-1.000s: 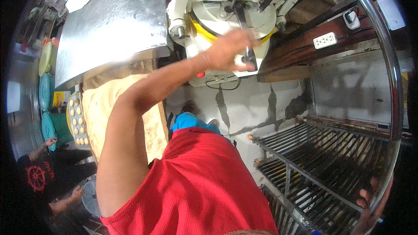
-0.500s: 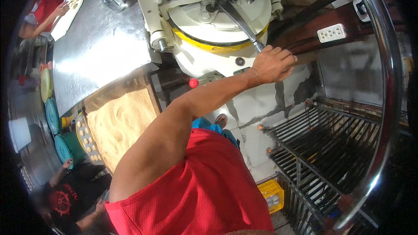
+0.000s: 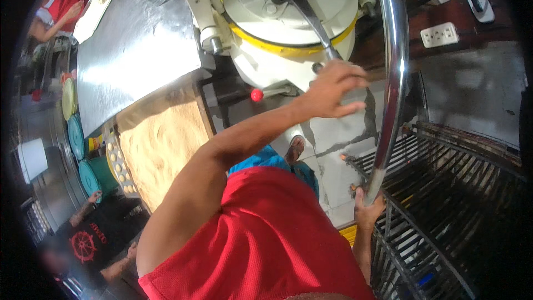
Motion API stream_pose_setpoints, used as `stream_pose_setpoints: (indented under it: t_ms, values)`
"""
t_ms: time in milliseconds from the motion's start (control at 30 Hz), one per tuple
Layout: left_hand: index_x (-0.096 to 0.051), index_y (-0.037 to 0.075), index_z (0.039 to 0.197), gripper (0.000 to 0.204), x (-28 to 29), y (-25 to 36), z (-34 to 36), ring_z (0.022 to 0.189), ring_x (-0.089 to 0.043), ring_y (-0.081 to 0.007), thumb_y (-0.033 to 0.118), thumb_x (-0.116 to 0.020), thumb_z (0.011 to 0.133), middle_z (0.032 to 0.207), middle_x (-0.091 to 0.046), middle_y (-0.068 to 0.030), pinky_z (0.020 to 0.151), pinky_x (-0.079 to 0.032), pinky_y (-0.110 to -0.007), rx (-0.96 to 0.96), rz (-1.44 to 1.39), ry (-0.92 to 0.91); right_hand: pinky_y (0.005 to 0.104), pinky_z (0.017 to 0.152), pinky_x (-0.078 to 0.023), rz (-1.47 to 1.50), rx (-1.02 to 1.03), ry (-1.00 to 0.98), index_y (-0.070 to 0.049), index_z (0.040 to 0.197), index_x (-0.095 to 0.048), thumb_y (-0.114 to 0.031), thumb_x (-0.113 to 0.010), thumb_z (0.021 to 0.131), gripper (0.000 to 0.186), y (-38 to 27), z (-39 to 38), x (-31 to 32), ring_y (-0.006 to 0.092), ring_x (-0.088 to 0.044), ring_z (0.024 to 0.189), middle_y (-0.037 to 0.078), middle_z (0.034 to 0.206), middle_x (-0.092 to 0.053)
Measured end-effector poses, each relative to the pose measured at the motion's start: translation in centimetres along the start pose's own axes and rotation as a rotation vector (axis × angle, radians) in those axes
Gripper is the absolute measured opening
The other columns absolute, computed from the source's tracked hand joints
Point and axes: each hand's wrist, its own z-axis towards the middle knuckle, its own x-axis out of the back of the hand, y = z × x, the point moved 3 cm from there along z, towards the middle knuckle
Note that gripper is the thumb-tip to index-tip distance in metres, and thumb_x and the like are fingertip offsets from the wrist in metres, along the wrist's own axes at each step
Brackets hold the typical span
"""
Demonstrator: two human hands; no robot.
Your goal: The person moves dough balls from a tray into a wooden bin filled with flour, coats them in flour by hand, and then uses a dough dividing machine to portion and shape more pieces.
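Observation:
My left hand (image 3: pixel 334 91) is raised with its fingers apart, just below the end of a short metal lever (image 3: pixel 311 19). This lever sits on the round head of a white machine (image 3: pixel 252 66), which has a yellow ring around it. My right hand (image 3: pixel 369 210) is wrapped around the lower end of a long chrome bar (image 3: pixel 395 61). The bar rises past the machine's right side. Below the head, a red ball knob (image 3: pixel 257 95) sticks out on a thin rod.
A black slatted rack (image 3: pixel 422 200) stands at right. To the left are a steel table (image 3: pixel 133 50) and a tray of tan crumbs (image 3: pixel 166 144). One co-worker (image 3: pixel 105 233) is at lower left; another (image 3: pixel 61 11) works at the far table. Outlets (image 3: pixel 440 35) line the wall.
My left hand has let go of the short lever and opened. The chrome bar has swung leftward, toward the machine, and my right hand has come into view gripping its end.

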Motion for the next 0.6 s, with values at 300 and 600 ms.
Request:
stream_pose_setpoints:
  t_ms: [300, 600]
  values:
    - [-0.074, 0.003, 0.106, 0.03, 5.3, -9.6, -17.3, 0.107, -0.069, -0.0381, 0.027, -0.064, 0.091, 0.108, -0.073, -0.0165, 0.093, -0.055, -0.048, 0.927, 0.704, -0.833, 0.04, 0.068, -0.054, 0.127, 0.045, -0.038, 0.001, 0.093, -0.064, -0.018, -0.082, 0.082, 0.028, 0.2, 0.1, 0.0, 0.0267, -0.069, 0.068, 0.015, 0.077, -0.069]
    - [-0.075, 0.0, 0.107, 0.032, 8.1, -13.0, -18.5, 0.106, -0.073, -0.0372, 0.022, -0.072, 0.084, 0.112, -0.074, -0.0225, 0.091, -0.06, -0.045, 1.252, 0.605, -1.056, 0.0378, 0.064, -0.051, 0.14, 0.035, -0.141, 0.004, 0.094, -0.065, -0.023, -0.077, 0.086, 0.031, 1.5, -0.6, -0.2, 0.0252, -0.064, 0.065, 0.014, 0.073, -0.065]
